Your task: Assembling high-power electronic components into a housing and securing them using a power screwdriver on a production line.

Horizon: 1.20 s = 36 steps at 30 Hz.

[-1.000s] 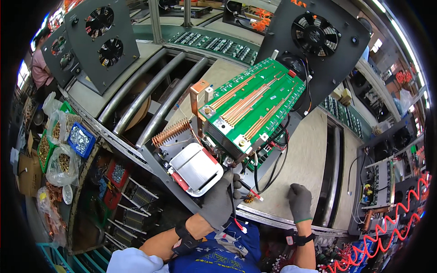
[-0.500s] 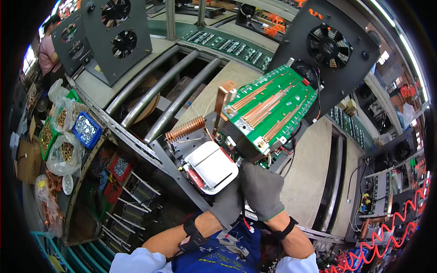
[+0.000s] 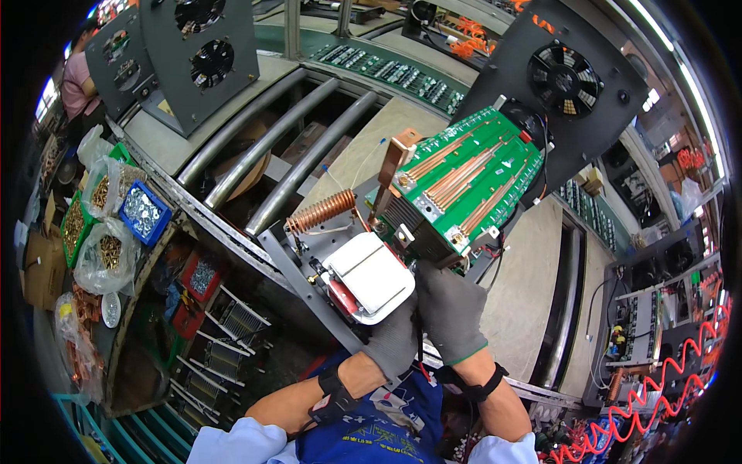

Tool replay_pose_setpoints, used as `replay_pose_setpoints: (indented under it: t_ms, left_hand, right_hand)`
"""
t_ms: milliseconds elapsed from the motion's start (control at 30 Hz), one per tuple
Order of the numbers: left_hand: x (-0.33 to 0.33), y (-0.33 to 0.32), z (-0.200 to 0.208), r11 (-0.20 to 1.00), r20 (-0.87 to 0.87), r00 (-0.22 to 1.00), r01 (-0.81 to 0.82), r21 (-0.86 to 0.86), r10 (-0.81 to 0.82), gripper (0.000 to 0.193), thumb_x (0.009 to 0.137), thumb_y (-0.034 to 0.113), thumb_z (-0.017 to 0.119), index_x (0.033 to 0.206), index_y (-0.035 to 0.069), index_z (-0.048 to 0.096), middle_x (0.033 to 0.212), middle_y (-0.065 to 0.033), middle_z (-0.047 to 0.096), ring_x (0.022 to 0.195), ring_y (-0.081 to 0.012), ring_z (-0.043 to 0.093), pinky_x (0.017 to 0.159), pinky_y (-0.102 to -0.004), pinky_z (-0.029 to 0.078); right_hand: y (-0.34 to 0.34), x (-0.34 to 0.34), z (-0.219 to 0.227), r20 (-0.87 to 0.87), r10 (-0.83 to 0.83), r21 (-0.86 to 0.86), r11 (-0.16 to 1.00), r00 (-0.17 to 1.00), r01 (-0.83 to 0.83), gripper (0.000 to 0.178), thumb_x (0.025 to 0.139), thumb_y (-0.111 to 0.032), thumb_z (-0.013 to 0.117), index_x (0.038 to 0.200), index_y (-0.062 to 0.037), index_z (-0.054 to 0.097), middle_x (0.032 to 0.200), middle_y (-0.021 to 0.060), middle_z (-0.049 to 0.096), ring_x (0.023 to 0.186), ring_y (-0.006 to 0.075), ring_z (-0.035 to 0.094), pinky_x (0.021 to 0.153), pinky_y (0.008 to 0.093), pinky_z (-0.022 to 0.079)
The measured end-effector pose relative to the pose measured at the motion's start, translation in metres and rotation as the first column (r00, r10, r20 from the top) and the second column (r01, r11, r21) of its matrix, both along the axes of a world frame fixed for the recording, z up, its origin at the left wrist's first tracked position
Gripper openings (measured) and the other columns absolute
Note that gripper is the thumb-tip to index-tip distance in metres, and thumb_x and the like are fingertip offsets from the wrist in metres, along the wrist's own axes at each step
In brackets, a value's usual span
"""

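The left hand (image 3: 393,342), gloved in grey, is held against the lower right edge of a white-topped block (image 3: 371,277). The right hand (image 3: 452,313), gloved alike, is placed just beside it, near the front end of a dark finned heat sink (image 3: 420,232). The fingertips of both are hidden, so whether anything is grasped cannot be told. A black cable (image 3: 420,340) is seen between the hands.

The block is mounted on a grey metal base (image 3: 307,288), by which it is carried on the worktable (image 3: 514,313) directly before the person. Beyond the block, a copper coil (image 3: 323,211) is fitted. The heat sink is topped by a green circuit board (image 3: 473,176) lined with copper strips, and a copper bracket (image 3: 396,161) is set at its near left corner. Behind it, an upright dark panel (image 3: 614,58) is fitted with a fan (image 3: 564,80).

Farther left, metal rollers (image 3: 270,142) are framed in the bench, and small parts are held in a blue tray (image 3: 160,229).
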<state>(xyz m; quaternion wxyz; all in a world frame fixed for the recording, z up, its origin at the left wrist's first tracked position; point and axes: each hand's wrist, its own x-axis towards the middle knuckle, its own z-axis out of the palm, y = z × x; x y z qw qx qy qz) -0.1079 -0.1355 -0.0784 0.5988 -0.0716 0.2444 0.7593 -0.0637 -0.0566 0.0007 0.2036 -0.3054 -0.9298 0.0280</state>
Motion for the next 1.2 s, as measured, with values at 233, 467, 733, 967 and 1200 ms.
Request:
replay_pose_setpoints:
  t_ms: [233,467,733,967,1200]
  left_hand:
    - [-0.003,0.0,0.008,0.994,0.041,0.999,-0.008,-0.107,0.013,0.023,0.102,0.02,0.056,0.122,0.009,0.059,0.117,-0.0067,0.065,0.111,-0.0187,0.063,0.099,-0.0372,0.051]
    - [-0.008,-0.002,-0.005,0.996,-0.157,0.985,0.067,-0.059,-0.075,0.035,0.097,0.006,0.057,0.131,0.001,0.056,0.119,-0.012,0.066,0.115,-0.022,0.063,0.101,-0.0364,0.051]
    - [-0.011,-0.01,-0.011,0.984,-0.53,0.847,0.126,0.128,-0.04,0.038,0.098,0.015,0.054,0.133,0.003,0.056,0.131,-0.015,0.063,0.123,-0.0281,0.06,0.107,-0.0398,0.047]
    - [-0.026,-0.016,-0.025,0.992,-0.975,0.192,0.084,-0.099,-0.114,0.041,0.097,0.009,0.058,0.137,0.002,0.054,0.136,-0.0152,0.059,0.127,-0.0254,0.056,0.11,-0.0389,0.044]
    - [-0.043,-0.017,-0.02,0.982,-0.849,-0.503,0.01,-0.19,-0.159,0.044,0.098,0.02,0.064,0.136,0.002,0.056,0.13,-0.0184,0.064,0.121,-0.0333,0.061,0.1,-0.0426,0.05]
  right_hand:
    - [-0.002,-0.002,-0.005,0.016,-0.069,-0.036,0.997,0.997,0.07,0.011,0.087,-0.023,0.066,0.084,-0.0127,0.067,0.068,0.0102,0.066,0.064,0.0329,0.069,0.053,0.0451,0.05]
    - [-0.001,-0.008,-0.011,0.131,-0.118,-0.024,0.992,0.984,0.122,0.012,0.085,-0.02,0.065,0.078,-0.0106,0.068,0.068,0.0131,0.068,0.065,0.0328,0.071,0.054,0.046,0.052]
    - [-0.002,-0.005,-0.002,0.069,-0.061,-0.13,0.989,0.996,0.07,0.01,0.085,-0.011,0.062,0.082,-0.008,0.072,0.072,0.014,0.071,0.068,0.0335,0.074,0.054,0.0456,0.056]
    - [0.0,-0.012,-0.011,0.181,-0.036,-0.204,0.976,0.983,0.073,0.011,0.084,-0.013,0.066,0.081,-0.0124,0.077,0.078,0.0095,0.075,0.071,0.0256,0.076,0.054,0.0415,0.057]
    - [-0.012,0.017,-0.009,-0.045,0.04,-0.05,0.998,0.998,-0.042,0.007,0.077,-0.014,0.067,0.075,-0.0111,0.074,0.07,0.0082,0.07,0.069,0.0274,0.072,0.055,0.0406,0.055]
